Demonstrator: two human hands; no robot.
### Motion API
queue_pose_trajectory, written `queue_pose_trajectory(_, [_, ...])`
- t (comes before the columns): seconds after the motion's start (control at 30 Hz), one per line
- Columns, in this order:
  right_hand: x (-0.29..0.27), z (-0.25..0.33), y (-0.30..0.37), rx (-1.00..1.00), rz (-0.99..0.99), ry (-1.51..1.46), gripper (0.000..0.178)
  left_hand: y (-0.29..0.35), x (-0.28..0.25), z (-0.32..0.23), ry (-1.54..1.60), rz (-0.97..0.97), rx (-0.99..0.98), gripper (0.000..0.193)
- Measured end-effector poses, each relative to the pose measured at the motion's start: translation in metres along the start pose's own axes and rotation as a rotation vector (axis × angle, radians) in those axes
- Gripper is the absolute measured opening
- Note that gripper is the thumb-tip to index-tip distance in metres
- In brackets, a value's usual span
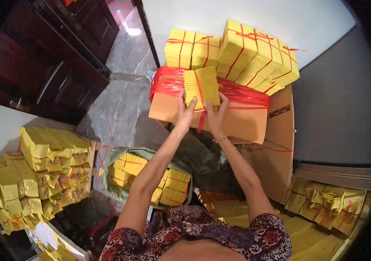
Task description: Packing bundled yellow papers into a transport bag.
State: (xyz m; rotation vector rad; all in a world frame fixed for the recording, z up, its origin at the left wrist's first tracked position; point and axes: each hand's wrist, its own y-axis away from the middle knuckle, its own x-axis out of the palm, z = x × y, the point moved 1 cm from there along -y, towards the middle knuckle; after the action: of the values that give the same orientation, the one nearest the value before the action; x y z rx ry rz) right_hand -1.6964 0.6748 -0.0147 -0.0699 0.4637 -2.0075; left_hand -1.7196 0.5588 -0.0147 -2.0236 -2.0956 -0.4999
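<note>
A bundle of yellow paper [200,82] with ruffled side edges stands tilted at the near side of a cardboard box [229,122]. A red plastic ribbon runs down its face, and a loose tail [201,122] hangs below. My left hand [186,108] grips the lower left edge of the bundle, thumb on its face. At the lower right edge, my right hand [216,111] holds the bundle, with fingers curled along its side. Thick strands of red ribbon [246,95] lie across the box top behind and beside both hands.
Several tied yellow paper stacks [242,45] stand behind the ribbon. A green sack [127,152] holding more bundles is open below my left forearm. Piled yellow paper [50,169] stands at left, more bundles [324,200] at right. A dark door [42,65] is far left.
</note>
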Motion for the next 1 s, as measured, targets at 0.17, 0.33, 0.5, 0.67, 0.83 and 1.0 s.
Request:
queue_pose_trajectory(0.17, [-0.011,0.043,0.099,0.077,0.029,-0.061,0.040,0.106,-0.043,-0.013,-0.214,-0.028,0.265,0.054])
queue_pose_trajectory(0.33, [-0.002,0.077,0.219,0.222,0.189,0.027,0.042,0.233,-0.117,-0.017,-0.376,-0.194,0.095,0.055])
queue_pose_trajectory(0.5, [0.014,0.064,0.330,0.335,0.491,0.083,0.038,0.347,-0.192,0.026,-0.350,-0.407,-0.144,0.064])
queue_pose_trajectory(0.67, [0.027,0.047,0.383,0.354,0.708,0.105,0.037,0.402,-0.234,0.048,-0.344,-0.485,-0.168,0.070])
queue_pose_trajectory(0.83, [0.022,0.051,0.414,0.309,0.622,0.241,0.042,0.421,-0.274,0.047,-0.406,-0.337,-0.198,0.071])
queue_pose_trajectory(1.0, [0.030,0.076,0.431,0.825,0.222,0.067,0.051,0.375,-0.323,0.050,-0.531,-0.461,-0.056,0.061])
